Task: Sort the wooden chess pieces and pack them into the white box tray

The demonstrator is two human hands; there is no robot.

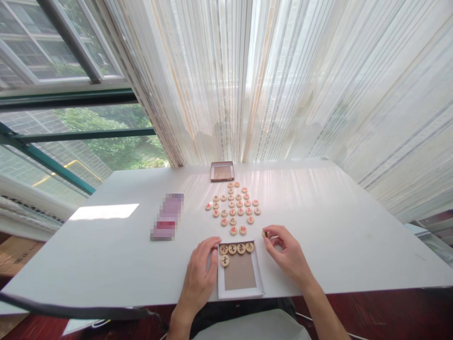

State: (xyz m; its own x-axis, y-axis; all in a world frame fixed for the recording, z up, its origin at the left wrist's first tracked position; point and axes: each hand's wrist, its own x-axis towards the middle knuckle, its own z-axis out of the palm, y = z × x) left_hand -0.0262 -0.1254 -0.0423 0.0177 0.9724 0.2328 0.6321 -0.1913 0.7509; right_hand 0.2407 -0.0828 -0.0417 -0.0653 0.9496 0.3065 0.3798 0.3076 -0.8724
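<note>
A shallow open box (240,278) lies in front of me, with several wooden Chinese chess pieces with black characters in its top row and one black-marked piece (224,260) below them at the left. My left hand (201,268) rests along the box's left side, fingers loosely extended and the fingertips at its upper left corner. To the right of the box, just above the table, my right hand (285,250) pinches a chess piece (265,233) between thumb and forefinger; its character is hidden. Beyond the box, several red- and black-marked pieces (239,204) lie loosely grouped.
The box lid (222,172) lies inside up behind the loose pieces. A blurred-out purple item (167,218) is on the white table (318,203) at the left. A striped curtain (283,85) hangs behind the table, beside an open window. A black curved bar (71,309) crosses the lower left.
</note>
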